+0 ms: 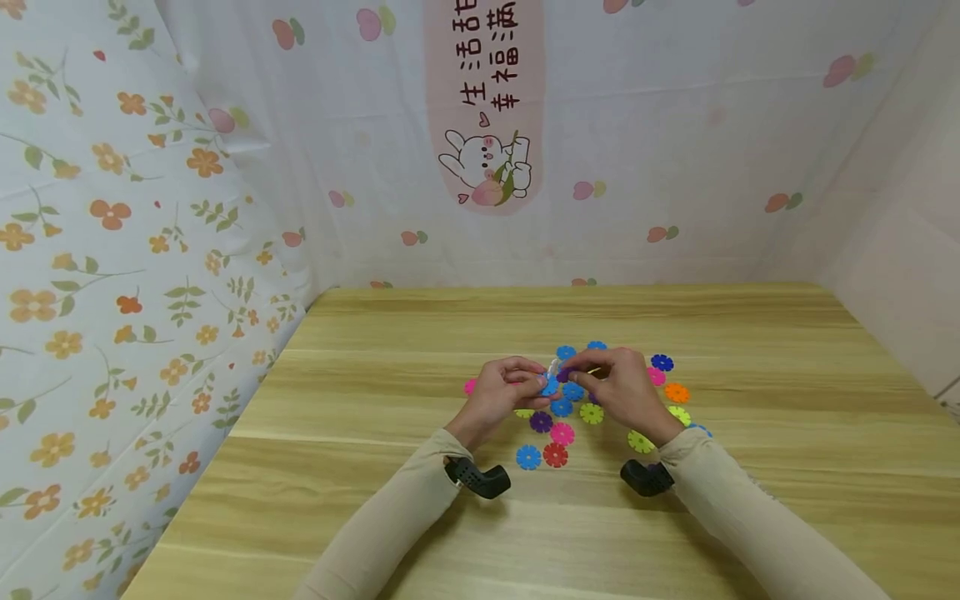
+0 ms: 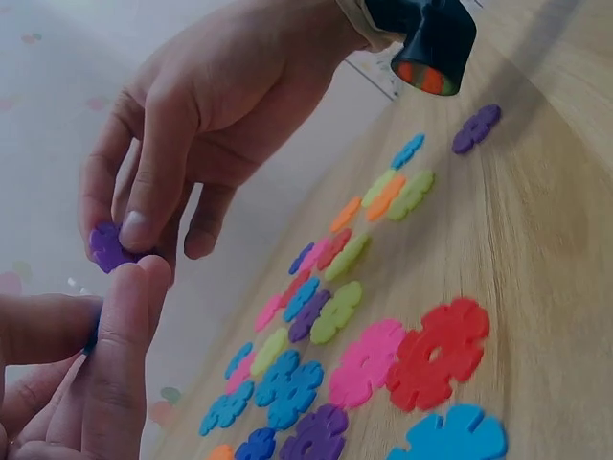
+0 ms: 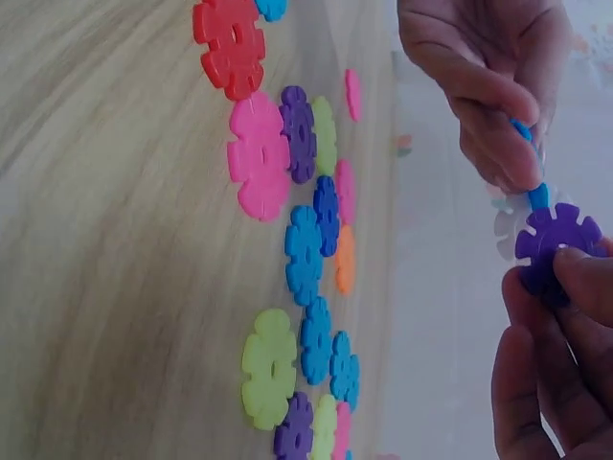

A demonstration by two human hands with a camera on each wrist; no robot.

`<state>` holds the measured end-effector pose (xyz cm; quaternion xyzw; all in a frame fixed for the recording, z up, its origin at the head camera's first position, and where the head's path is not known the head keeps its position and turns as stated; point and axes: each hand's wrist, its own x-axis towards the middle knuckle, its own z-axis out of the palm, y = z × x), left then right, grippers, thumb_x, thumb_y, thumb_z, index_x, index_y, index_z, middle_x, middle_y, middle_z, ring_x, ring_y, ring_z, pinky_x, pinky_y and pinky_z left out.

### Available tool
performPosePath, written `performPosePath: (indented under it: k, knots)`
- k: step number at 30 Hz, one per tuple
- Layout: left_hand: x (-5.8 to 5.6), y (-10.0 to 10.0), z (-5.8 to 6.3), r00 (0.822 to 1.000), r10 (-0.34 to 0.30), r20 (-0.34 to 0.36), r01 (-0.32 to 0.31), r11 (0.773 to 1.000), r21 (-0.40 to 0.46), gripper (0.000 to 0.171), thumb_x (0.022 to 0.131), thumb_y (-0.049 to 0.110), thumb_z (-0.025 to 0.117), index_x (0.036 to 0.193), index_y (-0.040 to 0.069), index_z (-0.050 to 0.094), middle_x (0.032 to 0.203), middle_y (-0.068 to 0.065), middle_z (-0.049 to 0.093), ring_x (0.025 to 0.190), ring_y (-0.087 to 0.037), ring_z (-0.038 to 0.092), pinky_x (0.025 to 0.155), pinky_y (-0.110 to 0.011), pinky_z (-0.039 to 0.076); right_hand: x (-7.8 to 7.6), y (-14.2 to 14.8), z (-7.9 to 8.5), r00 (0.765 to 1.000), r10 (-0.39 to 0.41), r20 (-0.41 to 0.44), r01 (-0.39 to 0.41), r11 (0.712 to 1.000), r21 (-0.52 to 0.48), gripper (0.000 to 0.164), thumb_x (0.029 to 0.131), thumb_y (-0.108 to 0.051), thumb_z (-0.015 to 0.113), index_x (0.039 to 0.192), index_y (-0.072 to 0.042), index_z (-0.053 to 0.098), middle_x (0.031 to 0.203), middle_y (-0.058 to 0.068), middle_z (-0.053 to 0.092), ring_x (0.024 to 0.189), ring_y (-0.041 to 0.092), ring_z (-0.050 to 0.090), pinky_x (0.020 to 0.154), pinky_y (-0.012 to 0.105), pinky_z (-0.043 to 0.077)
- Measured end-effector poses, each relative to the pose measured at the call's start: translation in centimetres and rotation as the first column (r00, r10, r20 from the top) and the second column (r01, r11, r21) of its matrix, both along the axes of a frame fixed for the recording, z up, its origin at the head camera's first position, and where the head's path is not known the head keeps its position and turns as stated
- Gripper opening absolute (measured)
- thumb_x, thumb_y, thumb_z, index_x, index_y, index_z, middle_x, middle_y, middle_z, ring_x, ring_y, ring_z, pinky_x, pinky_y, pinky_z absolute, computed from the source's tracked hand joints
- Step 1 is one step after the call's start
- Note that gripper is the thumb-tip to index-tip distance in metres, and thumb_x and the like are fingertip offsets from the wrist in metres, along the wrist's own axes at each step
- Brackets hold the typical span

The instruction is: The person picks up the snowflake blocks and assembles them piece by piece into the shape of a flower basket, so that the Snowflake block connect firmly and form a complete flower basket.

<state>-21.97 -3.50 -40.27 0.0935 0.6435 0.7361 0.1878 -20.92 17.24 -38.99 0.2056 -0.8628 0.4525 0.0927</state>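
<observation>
Above the tabletop, my left hand (image 1: 501, 390) pinches a blue notched plastic disc (image 1: 550, 386) between thumb and fingers. A clear, whitish disc (image 3: 506, 228) stands at the edge of the blue one. My right hand (image 1: 626, 390) grips a purple notched disc (image 3: 557, 235) between thumb and forefinger. In the right wrist view, the purple disc overlaps the lower end of the blue one, and the two hands nearly meet. Left fingers hide most of the blue disc in the left wrist view.
Loose notched discs lie under and around both hands, among them a red disc (image 1: 555, 455), a pink disc (image 1: 562, 433), a light blue disc (image 1: 528, 457) and an orange disc (image 1: 677, 392). The wooden table (image 1: 360, 467) ends at a patterned cloth backdrop (image 1: 360, 167).
</observation>
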Motion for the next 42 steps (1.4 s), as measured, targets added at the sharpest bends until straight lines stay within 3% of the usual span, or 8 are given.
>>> performPosePath:
  k: [8, 15, 17, 22, 25, 32, 37, 42]
  knots:
    - [-0.5, -0.2, 0.0, 1.0, 0.011, -0.012, -0.011, 1.0, 0.015, 0.022, 0.099, 0.0, 0.058, 0.119, -0.008, 0.06, 0.099, -0.012, 0.074, 0.082, -0.013, 0.075, 0.082, -0.032, 0.062, -0.3, -0.2, -0.2, 0.999, -0.007, -0.048, 0.008, 0.999, 0.032, 0.015, 0.093, 0.0, 0.068, 0.096, -0.01, 0.079, 0.092, 0.007, 0.079, 0.084, 0.026, 0.075, 0.072, 0.032, 0.062]
    - [-0.6, 0.0, 0.3, 1.0, -0.004, -0.009, 0.004, 1.0, 0.008, 0.022, 0.1, 0.0, 0.057, 0.12, -0.008, 0.059, 0.105, -0.016, 0.073, 0.083, -0.013, 0.075, 0.082, -0.03, 0.062, -0.2, 0.0, -0.7, 1.0, -0.024, 0.003, 0.024, 0.999, -0.046, 0.013, 0.093, -0.001, 0.067, 0.098, -0.006, 0.078, 0.094, 0.014, 0.078, 0.078, 0.034, 0.074, 0.057, 0.035, 0.06]
    - [-0.6, 0.0, 0.2, 1.0, 0.001, -0.001, -0.001, 1.0, 0.006, 0.022, 0.099, -0.001, 0.057, 0.12, -0.007, 0.059, 0.103, -0.014, 0.073, 0.083, -0.013, 0.075, 0.082, -0.03, 0.062, -0.2, 0.0, -0.6, 1.0, -0.025, 0.008, 0.025, 0.999, -0.043, 0.013, 0.093, -0.002, 0.068, 0.099, -0.007, 0.078, 0.095, 0.013, 0.078, 0.079, 0.032, 0.074, 0.06, 0.03, 0.06]
    - [-0.7, 0.1, 0.0, 1.0, 0.011, 0.007, -0.011, 1.0, 0.002, 0.021, 0.099, -0.002, 0.056, 0.119, -0.008, 0.058, 0.096, -0.008, 0.07, 0.094, -0.025, 0.077, 0.084, -0.031, 0.061, -0.2, -0.5, -0.4, 1.0, -0.019, -0.012, 0.019, 0.999, -0.036, 0.013, 0.093, -0.002, 0.069, 0.101, -0.006, 0.079, 0.095, 0.013, 0.078, 0.085, 0.03, 0.076, 0.063, 0.022, 0.058]
    - [-0.7, 0.3, 0.1, 0.999, 0.028, 0.016, -0.028, 1.0, 0.0, 0.019, 0.1, -0.003, 0.055, 0.118, -0.009, 0.057, 0.096, -0.01, 0.069, 0.1, -0.033, 0.075, 0.087, -0.032, 0.06, -0.2, -0.7, -0.3, 1.0, -0.024, -0.02, 0.023, 0.999, -0.041, 0.013, 0.093, -0.001, 0.068, 0.1, -0.004, 0.078, 0.094, 0.015, 0.078, 0.084, 0.031, 0.076, 0.057, 0.025, 0.057]
    - [-0.7, 0.9, 0.4, 0.994, 0.091, 0.061, -0.089, 0.995, -0.038, 0.014, 0.097, -0.006, 0.057, 0.11, -0.01, 0.06, 0.102, -0.019, 0.07, 0.092, -0.033, 0.076, 0.082, -0.033, 0.061, -0.1, -1.0, -0.2, 0.988, -0.021, -0.154, 0.034, 0.996, 0.084, 0.014, 0.091, 0.003, 0.069, 0.1, -0.001, 0.079, 0.093, 0.015, 0.079, 0.084, 0.027, 0.078, 0.071, 0.037, 0.063]
    - [-0.6, 1.5, 0.5, 0.99, 0.123, 0.071, -0.121, 0.992, -0.031, 0.011, 0.095, -0.009, 0.058, 0.106, -0.011, 0.062, 0.102, -0.023, 0.07, 0.082, -0.027, 0.078, 0.079, -0.031, 0.062, -0.1, -1.2, 0.0, 0.967, 0.017, -0.254, 0.027, 0.985, 0.171, 0.014, 0.089, 0.006, 0.069, 0.098, -0.001, 0.079, 0.09, 0.014, 0.079, 0.082, 0.027, 0.077, 0.072, 0.04, 0.062]
    - [-0.6, 1.3, 0.3, 0.996, 0.036, 0.078, -0.035, 0.999, -0.009, 0.015, 0.098, -0.006, 0.056, 0.113, -0.008, 0.058, 0.105, -0.024, 0.07, 0.081, -0.02, 0.077, 0.085, -0.033, 0.061, -0.1, -0.7, 0.5, 0.964, 0.059, -0.259, -0.009, 0.982, 0.19, 0.016, 0.088, 0.006, 0.07, 0.096, -0.003, 0.079, 0.089, 0.011, 0.079, 0.081, 0.025, 0.077, 0.071, 0.038, 0.063]
